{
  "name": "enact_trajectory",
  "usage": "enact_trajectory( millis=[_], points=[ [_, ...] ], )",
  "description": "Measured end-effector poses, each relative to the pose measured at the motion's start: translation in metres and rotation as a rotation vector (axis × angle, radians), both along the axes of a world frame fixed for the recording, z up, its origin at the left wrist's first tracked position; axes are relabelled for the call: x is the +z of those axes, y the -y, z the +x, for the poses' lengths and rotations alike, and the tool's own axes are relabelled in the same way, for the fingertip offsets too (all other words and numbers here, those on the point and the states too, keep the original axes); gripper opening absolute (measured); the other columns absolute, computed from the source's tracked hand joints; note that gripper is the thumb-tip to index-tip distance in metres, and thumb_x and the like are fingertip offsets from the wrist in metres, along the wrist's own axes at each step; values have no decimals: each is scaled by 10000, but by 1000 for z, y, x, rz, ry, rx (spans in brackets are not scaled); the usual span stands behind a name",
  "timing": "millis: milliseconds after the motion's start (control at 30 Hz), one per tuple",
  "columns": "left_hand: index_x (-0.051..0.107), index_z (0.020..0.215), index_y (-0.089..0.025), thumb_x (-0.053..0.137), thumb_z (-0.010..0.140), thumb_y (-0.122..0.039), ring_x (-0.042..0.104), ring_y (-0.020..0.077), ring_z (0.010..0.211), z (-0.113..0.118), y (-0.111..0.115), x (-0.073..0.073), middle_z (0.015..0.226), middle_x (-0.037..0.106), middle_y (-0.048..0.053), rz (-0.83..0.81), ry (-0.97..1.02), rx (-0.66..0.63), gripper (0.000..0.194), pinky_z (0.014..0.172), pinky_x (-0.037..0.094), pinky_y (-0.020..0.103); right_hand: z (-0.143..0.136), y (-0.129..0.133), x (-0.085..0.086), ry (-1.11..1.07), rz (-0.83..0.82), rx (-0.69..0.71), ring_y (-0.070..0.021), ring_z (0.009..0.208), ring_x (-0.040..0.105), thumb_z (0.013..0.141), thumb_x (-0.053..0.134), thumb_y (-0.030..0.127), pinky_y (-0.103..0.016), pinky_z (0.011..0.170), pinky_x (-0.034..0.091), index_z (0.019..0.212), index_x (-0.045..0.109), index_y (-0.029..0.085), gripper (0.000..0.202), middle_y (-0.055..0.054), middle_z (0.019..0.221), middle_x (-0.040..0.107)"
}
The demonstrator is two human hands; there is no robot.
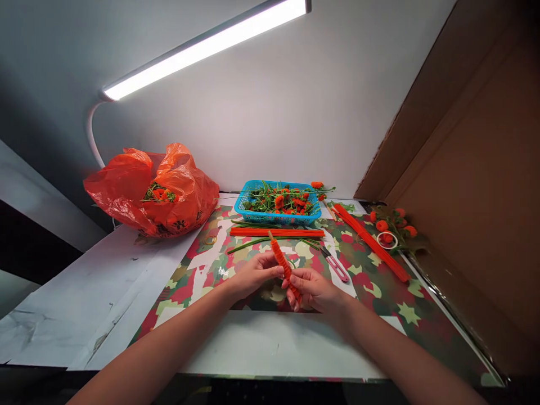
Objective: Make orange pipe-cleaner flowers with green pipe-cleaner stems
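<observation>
Coil of fuzzy orange strip (279, 253) in play, on our side of the blue basket (278, 219)! We pinch it mid-length with our left hand (260, 274), curled nearly closed, and lower with our right hand (311, 288), likewise curled, probably steadying it around its stick (270, 235). Pink snips (336, 267) lie front-right of the basket, presumably for quick reach.

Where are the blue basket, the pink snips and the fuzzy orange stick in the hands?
Blue basket (275, 217): head view, front wall.
Pink snips (336, 267): head view, handle.
Fuzzy orange stick (282, 257): head view, ridged side.
</observation>
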State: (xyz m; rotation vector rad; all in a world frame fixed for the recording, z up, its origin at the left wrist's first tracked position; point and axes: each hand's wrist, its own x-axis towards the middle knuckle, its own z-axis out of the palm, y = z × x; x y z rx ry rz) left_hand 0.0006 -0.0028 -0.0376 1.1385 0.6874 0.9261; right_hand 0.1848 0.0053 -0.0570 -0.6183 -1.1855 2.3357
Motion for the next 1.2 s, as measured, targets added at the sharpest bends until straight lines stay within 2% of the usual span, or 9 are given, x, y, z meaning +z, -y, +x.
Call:
enact_trajectory(
  millis=[400,533,633,733,900,1200],
  points=[
    [655,767,-128,731,728,-349,552,121,611,0,3,2,661,616,21,-52,18,-18,237,613,426,229,-8,3,-10,45,43,-62,-83,453,596,689,720,564,-196,472,451,823,609,112,483,2,563,645],
    [661,802,-144,696,770,-360,557,115,654,0,2,-3,689,618,15,-31,6,22,221,645,428,220,-8,3,-5,-6,40,-85,-70,422,562,682,737,543,-181,433,402,801,602,116,464,18,539,622],
    [683,892,-150,655,808,-384,560,122,700,-2,0,-6,742,628,30,-21,-34,46,250,662,431,221,-4,4,3,-53,3,-51,-60,422,545,735,720,491,-174,426,362,797,594,125,392,30,539,604],
    [691,950,-146,654,808,-391,567,138,757,-4,-1,-6,828,646,55,-6,-60,35,285,698,438,233,0,6,8,-76,-51,-20,-48,418,519,786,697,433,-183,467,382,823,595,128,324,40,541,590],
    [677,858,-130,675,782,-413,561,141,736,-4,1,-4,777,631,40,22,-59,23,293,697,434,242,3,7,12,-53,-106,39,-59,439,552,755,723,450,-178,477,403,823,601,122,357,35,538,594],
    [643,801,-124,638,801,-435,522,116,663,-1,-1,-5,697,589,16,60,-142,77,311,616,417,212,-5,4,8,54,10,-67,-59,441,553,681,736,536,-170,451,434,775,606,132,434,32,539,609]
  ],
)
